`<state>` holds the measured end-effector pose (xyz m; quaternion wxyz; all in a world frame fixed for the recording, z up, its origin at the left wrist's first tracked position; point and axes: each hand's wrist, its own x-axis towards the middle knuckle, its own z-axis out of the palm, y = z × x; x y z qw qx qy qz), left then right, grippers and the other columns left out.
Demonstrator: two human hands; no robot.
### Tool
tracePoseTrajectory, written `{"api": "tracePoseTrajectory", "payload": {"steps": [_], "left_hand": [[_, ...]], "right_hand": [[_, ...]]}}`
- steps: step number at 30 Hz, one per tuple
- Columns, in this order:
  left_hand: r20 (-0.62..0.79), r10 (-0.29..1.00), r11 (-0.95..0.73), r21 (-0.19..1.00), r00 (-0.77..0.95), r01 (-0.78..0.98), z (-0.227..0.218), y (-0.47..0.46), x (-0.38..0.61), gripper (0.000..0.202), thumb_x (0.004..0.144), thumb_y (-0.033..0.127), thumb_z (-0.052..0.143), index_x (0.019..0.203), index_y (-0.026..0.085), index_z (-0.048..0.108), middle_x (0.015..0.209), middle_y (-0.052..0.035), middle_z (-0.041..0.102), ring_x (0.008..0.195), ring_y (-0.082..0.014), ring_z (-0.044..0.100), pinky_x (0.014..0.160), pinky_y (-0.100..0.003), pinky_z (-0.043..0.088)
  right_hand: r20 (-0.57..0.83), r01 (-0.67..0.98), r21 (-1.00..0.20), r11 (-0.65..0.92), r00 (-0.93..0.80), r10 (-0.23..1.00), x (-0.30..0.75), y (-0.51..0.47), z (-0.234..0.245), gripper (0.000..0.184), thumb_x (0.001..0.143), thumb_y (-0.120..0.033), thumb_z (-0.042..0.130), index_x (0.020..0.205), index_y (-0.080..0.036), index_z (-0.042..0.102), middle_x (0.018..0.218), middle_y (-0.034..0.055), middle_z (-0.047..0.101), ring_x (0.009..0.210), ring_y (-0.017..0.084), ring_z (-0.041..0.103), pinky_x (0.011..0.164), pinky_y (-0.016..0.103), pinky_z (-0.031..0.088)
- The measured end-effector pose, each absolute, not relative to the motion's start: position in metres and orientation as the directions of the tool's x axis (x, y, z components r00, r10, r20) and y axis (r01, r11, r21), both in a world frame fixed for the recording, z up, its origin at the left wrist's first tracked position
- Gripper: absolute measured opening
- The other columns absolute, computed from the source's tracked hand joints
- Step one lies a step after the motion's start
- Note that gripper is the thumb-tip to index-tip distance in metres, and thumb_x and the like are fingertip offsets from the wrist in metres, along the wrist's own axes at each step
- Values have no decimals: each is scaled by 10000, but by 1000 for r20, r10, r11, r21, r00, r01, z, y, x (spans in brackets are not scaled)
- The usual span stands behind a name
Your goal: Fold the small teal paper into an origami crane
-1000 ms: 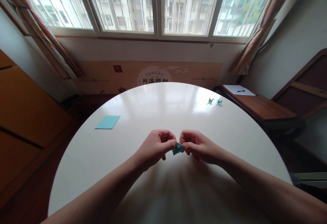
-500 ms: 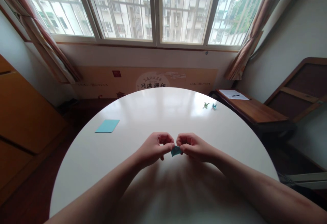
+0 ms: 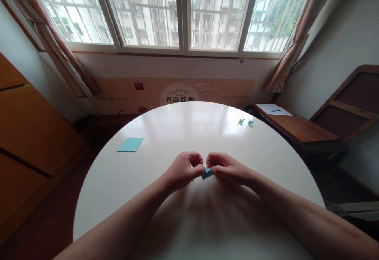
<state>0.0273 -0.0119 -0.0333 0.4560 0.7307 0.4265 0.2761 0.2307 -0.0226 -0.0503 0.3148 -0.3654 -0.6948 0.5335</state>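
A small folded piece of teal origami paper is pinched between my two hands, just above the near middle of the white round table. My left hand grips its left edge between thumb and curled fingers. On its right edge, the thumb and bent fingers of my right hand are closed. The paper shows a lighter triangular flap at the top and a point facing down. Part of it is hidden by my fingertips.
A flat stack of light blue square paper lies on the table's left. Two small folded paper birds, a green one and a blue one, stand at the far right. Beyond them is a wooden chair seat bearing a white sheet with a pen.
The folded paper has turned a little in my fingers, and a lighter triangular flap now shows. My hands stay close together. The whole view has shifted slightly.
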Motion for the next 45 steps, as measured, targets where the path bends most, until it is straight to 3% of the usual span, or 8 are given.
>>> {"api": "tracePoseTrajectory", "payload": {"steps": [5,12,18,24,31,35,40,45], "left_hand": [[35,885,-237,893,464,383,-37,-11,28,69,685,228,585,651,168,581,604,28,551,542,-114,511,479,-211,408],[14,866,-231,898,499,375,-38,-11,27,179,746,298,547,798,158,646,688,-9,613,581,-148,557,440,-215,423],[32,862,-276,867,506,415,-36,-13,29,91,683,240,627,681,159,667,628,9,628,608,-141,554,576,-236,430],[46,874,-288,851,485,438,-36,-15,30,116,731,262,611,692,165,662,620,16,631,567,-135,548,552,-233,400],[61,842,-348,821,537,453,-32,-16,28,185,776,308,643,751,152,739,719,-34,719,701,-181,617,651,-265,433],[53,849,-338,819,526,464,-31,-15,26,218,802,329,651,746,143,748,684,-37,699,635,-163,598,592,-252,442],[3,878,-217,893,478,393,-32,-12,23,261,812,366,648,794,126,751,676,-41,670,553,-137,552,452,-214,431],[7,901,-195,900,434,389,-38,-9,23,272,809,380,667,788,126,762,653,-40,666,534,-123,545,417,-193,435]], "right_hand": [[60,205,-960,191,-518,853,229,-22,-52,22,726,-188,553,732,-173,568,660,-27,509,613,122,432,557,231,333],[98,306,-914,266,-470,877,229,-19,-57,28,694,-148,557,685,-172,568,650,-30,529,645,131,444,596,246,325],[123,337,-889,309,-474,872,228,-21,-58,25,724,-156,589,708,-175,589,685,-20,575,658,140,486,604,251,348],[142,303,-897,321,-491,860,228,-22,-56,35,784,-205,584,781,-179,606,760,4,621,710,156,527,625,253,389],[131,311,-901,302,-468,874,227,-20,-64,24,766,-166,595,748,-172,611,710,-8,603,682,147,509,620,252,372],[139,299,-905,301,-461,877,228,-19,-62,54,795,-206,634,760,-165,631,710,-1,623,681,148,529,619,253,387],[160,260,-917,302,-454,876,229,-20,-54,220,887,-372,647,868,-157,688,819,54,711,764,185,618,706,296,464],[175,271,-915,298,-399,900,230,-20,-55,202,898,-355,648,842,-168,700,810,59,719,776,203,623,718,313,466]]}}
